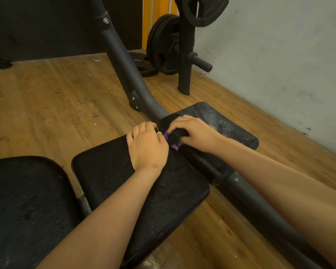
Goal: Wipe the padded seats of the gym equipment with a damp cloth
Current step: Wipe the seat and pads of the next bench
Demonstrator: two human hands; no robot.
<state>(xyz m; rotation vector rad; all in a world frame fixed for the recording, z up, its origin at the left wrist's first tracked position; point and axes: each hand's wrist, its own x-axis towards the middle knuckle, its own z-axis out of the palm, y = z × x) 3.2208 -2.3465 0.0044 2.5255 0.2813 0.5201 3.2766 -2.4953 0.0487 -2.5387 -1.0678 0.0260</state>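
Purple cloth at far corner of centre pad, mostly hidden by hands, right hand gripping it, seemingly around dark knob, left hand curled alongside, grasp unclear, weight plates beyond pad.

The bench has three pads in a row: the near pad on the left, the middle pad, and the far pad on the right. The left hand rests on the far end of the middle pad. The right hand is just beside it on the far pad, holding the cloth between the two hands. Behind, weight plates stand on the floor near the wall.
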